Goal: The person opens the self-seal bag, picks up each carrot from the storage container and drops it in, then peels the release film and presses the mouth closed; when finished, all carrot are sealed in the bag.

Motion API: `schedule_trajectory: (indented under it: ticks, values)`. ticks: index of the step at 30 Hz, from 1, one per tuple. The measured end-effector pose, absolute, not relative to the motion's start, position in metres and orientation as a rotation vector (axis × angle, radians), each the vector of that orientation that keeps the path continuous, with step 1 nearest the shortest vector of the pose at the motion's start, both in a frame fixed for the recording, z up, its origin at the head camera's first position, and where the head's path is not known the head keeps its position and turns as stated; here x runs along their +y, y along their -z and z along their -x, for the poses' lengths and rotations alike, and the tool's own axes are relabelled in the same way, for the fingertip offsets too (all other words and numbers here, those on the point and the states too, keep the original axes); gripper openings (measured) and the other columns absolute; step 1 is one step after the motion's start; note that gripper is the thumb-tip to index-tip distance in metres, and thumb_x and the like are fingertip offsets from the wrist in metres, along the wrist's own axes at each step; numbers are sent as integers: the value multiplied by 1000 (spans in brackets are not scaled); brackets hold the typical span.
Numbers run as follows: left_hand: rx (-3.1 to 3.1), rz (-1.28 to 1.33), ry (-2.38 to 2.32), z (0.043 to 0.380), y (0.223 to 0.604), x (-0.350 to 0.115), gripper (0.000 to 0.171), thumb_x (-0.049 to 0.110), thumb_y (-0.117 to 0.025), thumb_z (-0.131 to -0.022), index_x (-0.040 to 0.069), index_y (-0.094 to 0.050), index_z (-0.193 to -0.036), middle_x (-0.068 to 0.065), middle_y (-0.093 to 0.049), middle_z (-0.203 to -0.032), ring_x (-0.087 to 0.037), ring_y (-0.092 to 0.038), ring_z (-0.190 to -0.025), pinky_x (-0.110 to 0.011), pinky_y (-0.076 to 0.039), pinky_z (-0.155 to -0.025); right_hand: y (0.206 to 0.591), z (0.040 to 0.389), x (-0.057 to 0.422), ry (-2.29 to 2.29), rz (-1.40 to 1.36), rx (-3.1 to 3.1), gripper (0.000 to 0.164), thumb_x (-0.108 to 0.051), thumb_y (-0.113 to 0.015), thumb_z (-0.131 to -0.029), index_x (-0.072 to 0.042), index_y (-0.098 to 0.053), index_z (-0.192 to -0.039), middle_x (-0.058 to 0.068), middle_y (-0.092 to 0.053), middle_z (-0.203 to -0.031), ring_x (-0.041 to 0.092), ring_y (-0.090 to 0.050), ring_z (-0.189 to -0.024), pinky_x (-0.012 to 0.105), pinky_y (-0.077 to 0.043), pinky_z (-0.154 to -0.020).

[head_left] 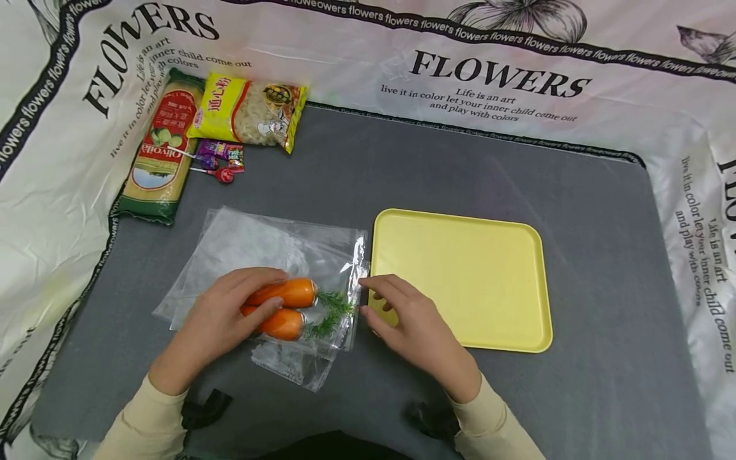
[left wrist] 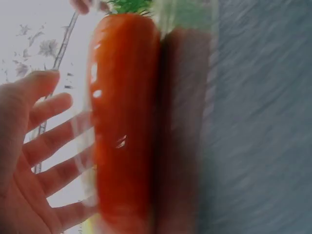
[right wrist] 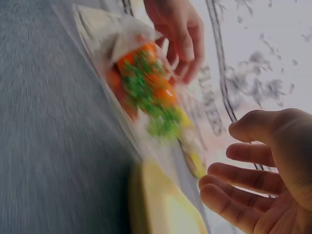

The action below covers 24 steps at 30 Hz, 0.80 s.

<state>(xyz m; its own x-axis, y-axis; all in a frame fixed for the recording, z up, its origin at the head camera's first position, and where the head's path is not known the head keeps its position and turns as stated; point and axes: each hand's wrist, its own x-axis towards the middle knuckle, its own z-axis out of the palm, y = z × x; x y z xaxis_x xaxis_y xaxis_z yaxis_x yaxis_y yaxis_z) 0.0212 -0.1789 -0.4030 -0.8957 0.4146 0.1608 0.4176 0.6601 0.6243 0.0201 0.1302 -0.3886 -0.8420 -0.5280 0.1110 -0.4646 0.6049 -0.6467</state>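
Observation:
Two orange carrots point(head_left: 292, 293) with feathery green tops point(head_left: 332, 313) lie side by side, clear plastic around them. Beneath and about them spread the clear plastic bags point(head_left: 247, 239). My left hand point(head_left: 227, 313) rests at the carrots' left part, its fingers along the upper one and its thumb over the lower. In the left wrist view the fingers of this hand point(left wrist: 41, 161) are spread, tips at the side of a carrot point(left wrist: 124, 122). My right hand point(head_left: 411, 319) hovers by the bags' right edge, fingers loosely bent with nothing between them.
Right of the bags lies a yellow tray point(head_left: 460, 281), its left edge close to my right hand. At the back left are a green-and-red noodle pack point(head_left: 163, 147), a yellow snack bag point(head_left: 250, 112), two lollipops point(head_left: 223, 174) and small purple-and-red candy packs point(head_left: 221, 150).

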Motion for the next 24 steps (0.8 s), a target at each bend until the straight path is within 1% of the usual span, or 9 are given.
schedule_trajectory:
  ticks: [2, 5, 8, 11, 13, 17, 20, 21, 24]
  values:
    - [-2881, 795, 1033, -14, 397, -179, 43, 24, -71, -86, 20, -59, -127, 4, -57, -126, -19, -53, -115, -43, -44, -94, 385, -24, 143, 1116, 788, 2743, 41, -19, -70, -86, -13, -58, -125, 0, -59, -117, 11, -60, -88, 27, -53, -70]
    - [-2944, 946, 892, 3, 388, -175, 45, 27, -66, -90, 17, -55, -132, -1, -53, -132, -24, -48, -122, -48, -38, -100, 383, -28, 159, 1146, 733, 2775, 39, -15, -71, -85, -13, -59, -123, 1, -60, -114, 12, -60, -89, 28, -54, -69]
    - [-3042, 1107, 704, 22, 382, -165, 45, 28, -57, -95, 16, -49, -138, -6, -47, -139, -30, -39, -130, -51, -31, -104, 383, -32, 172, 1156, 676, 2801, 35, -16, -69, -87, -14, -60, -121, 0, -61, -112, 11, -59, -91, 28, -54, -70]
    - [-3112, 1203, 524, 39, 381, -151, 44, 28, -52, -98, 18, -46, -140, -7, -44, -142, -31, -34, -133, -53, -28, -105, 383, -35, 181, 1172, 627, 2822, 32, -18, -67, -89, -15, -61, -120, -2, -61, -111, 9, -58, -93, 27, -53, -71]
    - [-3124, 1252, 427, 48, 383, -142, 43, 29, -53, -97, 19, -48, -139, -6, -46, -139, -30, -36, -131, -54, -30, -103, 382, -37, 186, 1185, 600, 2834, 31, -19, -66, -89, -17, -61, -119, -3, -61, -111, 7, -57, -94, 26, -53, -71]
    - [-3105, 1284, 287, 57, 390, -130, 45, 34, -64, -90, 18, -54, -132, -7, -51, -128, -31, -45, -118, -53, -39, -94, 383, -40, 193, 1203, 585, 2859, 31, -16, -66, -89, -19, -61, -119, -3, -61, -111, 6, -57, -92, 25, -52, -70]
    - [-3082, 1261, 255, 58, 395, -125, 43, 34, -69, -87, 17, -58, -125, -8, -53, -120, -31, -48, -110, -51, -41, -90, 385, -41, 198, 1206, 581, 2876, 30, -14, -66, -88, -16, -62, -118, -3, -61, -110, 5, -57, -92, 26, -52, -69]
    - [-3074, 1248, 263, 59, 396, -124, 42, 33, -69, -86, 17, -60, -123, -8, -54, -118, -30, -48, -108, -51, -41, -89, 385, -41, 199, 1204, 580, 2882, 29, -14, -66, -88, -15, -62, -117, -2, -61, -110, 5, -57, -91, 26, -52, -69]
    - [-3046, 1219, 384, 59, 399, -125, 26, 29, -69, -87, 19, -64, -111, -2, -57, -105, -26, -50, -102, -49, -39, -90, 387, -41, 202, 1199, 572, 2886, 27, -14, -66, -89, -12, -63, -116, -2, -61, -110, 5, -56, -91, 26, -53, -68]
